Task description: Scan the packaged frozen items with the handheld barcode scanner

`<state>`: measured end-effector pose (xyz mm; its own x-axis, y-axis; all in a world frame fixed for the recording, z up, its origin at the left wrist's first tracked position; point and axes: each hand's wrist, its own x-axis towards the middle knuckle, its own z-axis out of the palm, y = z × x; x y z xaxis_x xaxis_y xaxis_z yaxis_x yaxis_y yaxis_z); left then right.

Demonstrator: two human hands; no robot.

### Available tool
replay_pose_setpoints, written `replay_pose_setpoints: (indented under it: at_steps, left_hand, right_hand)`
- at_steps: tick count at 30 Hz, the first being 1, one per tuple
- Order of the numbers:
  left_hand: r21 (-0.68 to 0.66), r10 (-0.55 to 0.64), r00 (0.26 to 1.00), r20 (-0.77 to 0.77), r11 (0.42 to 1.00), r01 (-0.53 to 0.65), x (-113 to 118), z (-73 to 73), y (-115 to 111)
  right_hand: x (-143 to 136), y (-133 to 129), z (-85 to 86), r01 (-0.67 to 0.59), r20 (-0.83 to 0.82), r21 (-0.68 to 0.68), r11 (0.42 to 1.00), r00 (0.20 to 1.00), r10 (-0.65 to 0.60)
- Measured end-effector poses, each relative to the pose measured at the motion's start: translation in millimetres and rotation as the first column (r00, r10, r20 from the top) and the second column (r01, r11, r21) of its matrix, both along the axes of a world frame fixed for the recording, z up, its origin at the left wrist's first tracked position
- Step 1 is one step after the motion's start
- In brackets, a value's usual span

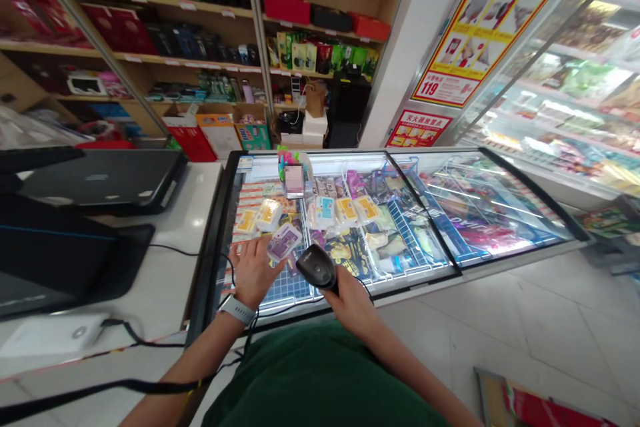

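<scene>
My left hand [253, 272], with a pale-banded watch on the wrist, is over the near left part of the freezer's glass lid. Its thumb and index finger are around the lower left edge of a purple-and-white packet [285, 242], which lies at a slant. In my right hand [353, 300] is a black barcode scanner [317, 267], its head just right of the packet. Two yellow-and-white packets [270, 213] are beyond my left hand. Farther right on the glass sit a blue-and-white packet [324, 211] and more yellow-and-white packets [346, 211].
A chest freezer [457, 272] stretches rightward, with wire baskets under its glass. At left, a counter [195, 227] carries a dark flat device [100, 180] and a white box [55, 333]. Black cables [175, 250] run near my left arm. Stocked shelves [190, 63] stand behind.
</scene>
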<state>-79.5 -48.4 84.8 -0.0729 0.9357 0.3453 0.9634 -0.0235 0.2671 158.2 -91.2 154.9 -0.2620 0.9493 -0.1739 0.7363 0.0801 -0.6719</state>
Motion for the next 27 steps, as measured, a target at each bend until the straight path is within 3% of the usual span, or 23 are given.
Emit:
replay_pose_setpoints:
  at_steps: [10,13,16,20,23,27]
  left_hand:
    - [0.019,0.124,0.992,-0.031,0.992,-0.123,18.1,21.6,-9.0]
    - [-0.021,0.197,0.98,-0.003,0.98,-0.197,16.5,22.2,-6.8]
    - [-0.111,0.334,0.94,0.062,0.939,-0.327,-1.7,12.7,-1.1]
    - [-0.27,0.55,0.826,0.123,0.82,-0.505,-40.5,-6.5,13.4]
    - [-0.348,0.614,0.782,0.109,0.76,-0.548,-64.1,-17.4,31.1]
    - [-0.388,0.632,0.769,0.093,0.735,-0.557,-82.3,-29.4,60.8]
  right_hand:
    - [16.4,15.0,11.9,-0.08,-0.023,-0.017,0.997,0.997,0.079]
    - [26.5,21.6,13.6,-0.097,-0.072,-0.023,0.995,0.993,0.095]
    - [38.9,26.1,12.2,-0.102,-0.123,-0.002,0.995,0.987,0.101]
    - [55.6,27.5,3.8,-0.069,-0.143,0.019,0.997,0.987,0.071]
    - [65.9,25.9,-5.0,-0.03,-0.146,-0.004,1.0,0.989,0.029]
    - [75.9,22.4,-15.1,0.049,-0.142,0.012,0.999,0.989,-0.047]
